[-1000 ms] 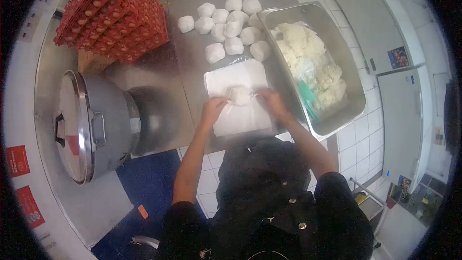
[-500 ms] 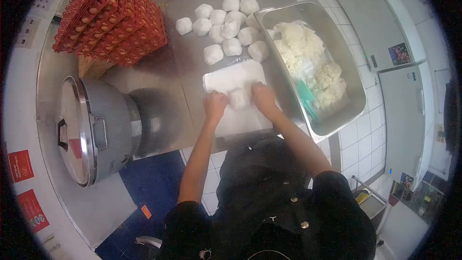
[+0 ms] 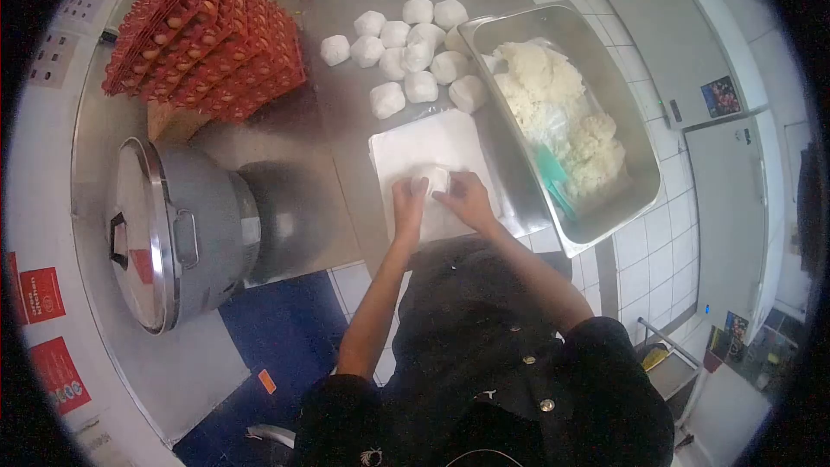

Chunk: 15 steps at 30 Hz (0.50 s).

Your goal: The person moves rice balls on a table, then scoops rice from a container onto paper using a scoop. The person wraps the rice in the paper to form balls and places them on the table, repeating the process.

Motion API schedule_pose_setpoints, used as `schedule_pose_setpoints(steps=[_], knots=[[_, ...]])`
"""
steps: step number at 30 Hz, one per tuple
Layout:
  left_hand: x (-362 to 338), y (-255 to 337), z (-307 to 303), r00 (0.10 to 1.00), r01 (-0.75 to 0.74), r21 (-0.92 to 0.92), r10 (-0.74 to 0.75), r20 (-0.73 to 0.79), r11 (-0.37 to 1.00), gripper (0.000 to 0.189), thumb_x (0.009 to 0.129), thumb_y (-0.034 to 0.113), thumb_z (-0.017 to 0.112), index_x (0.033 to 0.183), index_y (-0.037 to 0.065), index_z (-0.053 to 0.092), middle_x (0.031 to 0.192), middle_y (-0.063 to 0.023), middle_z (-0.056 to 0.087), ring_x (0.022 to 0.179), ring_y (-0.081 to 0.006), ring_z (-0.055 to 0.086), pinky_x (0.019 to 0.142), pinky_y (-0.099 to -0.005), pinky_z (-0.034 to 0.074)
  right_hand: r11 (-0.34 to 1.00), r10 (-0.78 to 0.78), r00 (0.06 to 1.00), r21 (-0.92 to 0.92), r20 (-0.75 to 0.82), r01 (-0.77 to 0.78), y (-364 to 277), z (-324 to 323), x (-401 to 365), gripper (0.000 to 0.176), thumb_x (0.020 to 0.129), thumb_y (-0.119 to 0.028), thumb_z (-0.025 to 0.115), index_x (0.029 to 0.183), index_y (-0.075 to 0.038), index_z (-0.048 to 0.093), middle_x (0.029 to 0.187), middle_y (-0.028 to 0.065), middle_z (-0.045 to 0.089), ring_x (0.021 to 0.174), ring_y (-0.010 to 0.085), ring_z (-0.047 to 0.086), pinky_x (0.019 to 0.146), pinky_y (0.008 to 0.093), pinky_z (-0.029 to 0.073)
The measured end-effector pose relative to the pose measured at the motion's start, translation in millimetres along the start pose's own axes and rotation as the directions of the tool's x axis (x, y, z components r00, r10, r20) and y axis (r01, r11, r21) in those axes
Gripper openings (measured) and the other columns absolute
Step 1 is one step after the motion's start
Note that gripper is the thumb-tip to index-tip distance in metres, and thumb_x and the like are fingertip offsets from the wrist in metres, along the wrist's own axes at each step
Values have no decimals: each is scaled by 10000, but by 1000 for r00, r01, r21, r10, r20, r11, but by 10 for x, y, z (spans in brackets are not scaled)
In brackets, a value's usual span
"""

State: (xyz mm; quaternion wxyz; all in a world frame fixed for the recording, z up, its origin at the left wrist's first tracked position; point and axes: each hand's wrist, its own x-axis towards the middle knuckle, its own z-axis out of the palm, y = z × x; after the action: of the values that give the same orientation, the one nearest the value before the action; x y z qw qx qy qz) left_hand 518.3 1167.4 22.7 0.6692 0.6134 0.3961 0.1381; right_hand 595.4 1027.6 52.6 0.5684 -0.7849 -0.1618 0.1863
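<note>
My left hand [image 3: 410, 201] and my right hand [image 3: 465, 199] are closed on either side of a small white paper-wrapped bundle [image 3: 438, 179]. The bundle lies low over a stack of white paper sheets [image 3: 398, 140] at the table's near edge. Beyond the sheets several wrapped white bundles [image 3: 420, 86] sit grouped on the metal table [image 3: 333, 112]. To the right, a deep metal tray [image 3: 641, 177] holds white rice [image 3: 540, 73] and a green utensil [image 3: 553, 175].
Stacked red egg trays [image 3: 212, 43] stand at the back left. A large lidded metal pot [image 3: 203, 238] is at the left, with a blue mat [image 3: 285, 337] on the floor nearby. White cabinets [image 3: 722, 199] line the right side.
Both hands have moved closer together and now grip the bundle's sides. The paper around it is folded in tighter. The whole view has shifted slightly.
</note>
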Motion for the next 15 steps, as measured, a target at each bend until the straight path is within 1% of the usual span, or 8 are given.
schedule_pose_setpoints(steps=[1,2,3,5,6,10,13,15], knots=[[-50,27,47,999,-24,-9,24,-41,1000,524,932,337,707,1286,-3,525,1257,-152,552,1167,-249,535,1000,-360,429,997,-5,1000,76,-14,6,65,77,-46,564,748,-188,849,1208,47,624,1202,219,585,1030,299,653,855,396,559],[-76,65,92,995,-51,-17,50,-82,999,543,933,342,707,1299,-2,500,1264,-140,535,1171,-239,522,998,-354,424,990,-140,989,-8,36,141,137,95,-88,640,755,-141,835,1305,26,554,1330,225,501,1155,325,604,920,391,551],[-101,120,101,990,-76,-24,73,-123,997,562,935,347,707,1311,0,475,1272,-129,517,1175,-229,509,997,-349,420,987,-161,986,-4,45,161,61,120,-99,647,756,-132,830,1316,24,545,1342,219,497,1186,338,584,940,398,539],[-140,229,90,997,9,-98,-17,-77,995,576,922,345,725,1310,0,476,1242,-141,537,1162,-244,524,977,-356,440,982,-188,980,-1,65,188,-203,145,-178,663,756,-112,820,1336,18,527,1366,208,489,1246,362,543,981,413,516],[-109,193,99,996,37,-176,-50,-67,984,574,920,336,730,1309,0,474,1239,-140,539,1156,-242,527,969,-357,448,945,-279,958,-155,73,287,-239,155,-171,697,759,-102,807,1371,12,493,1435,203,451,1303,394,488,1046,428,467],[-116,232,102,991,96,-333,-121,-55,938,595,870,258,792,1301,-6,478,1207,-141,577,1080,-232,595,884,-335,515,937,-282,956,-191,82,293,-181,218,-180,779,752,-115,814,1425,-9,437,1490,215,408,1355,402,436,1076,434,438],[-175,332,42,999,0,78,3,-39,997,657,768,214,873,1260,-3,495,1184,-141,585,1078,-231,595,878,-347,521,957,-247,962,-128,119,261,-99,243,-214,816,757,-125,815,1451,-15,400,1502,229,390,1369,398,419,1075,436,441],[-91,320,-48,1000,-10,175,12,-10,984,694,701,202,912,1223,2,502,1167,-144,594,1061,-229,597,870,-346,525,990,-136,974,2,181,138,-29,212,-243,841,760,-127,815,1467,-16,373,1487,239,393,1355,399,428,1074,436,444]])
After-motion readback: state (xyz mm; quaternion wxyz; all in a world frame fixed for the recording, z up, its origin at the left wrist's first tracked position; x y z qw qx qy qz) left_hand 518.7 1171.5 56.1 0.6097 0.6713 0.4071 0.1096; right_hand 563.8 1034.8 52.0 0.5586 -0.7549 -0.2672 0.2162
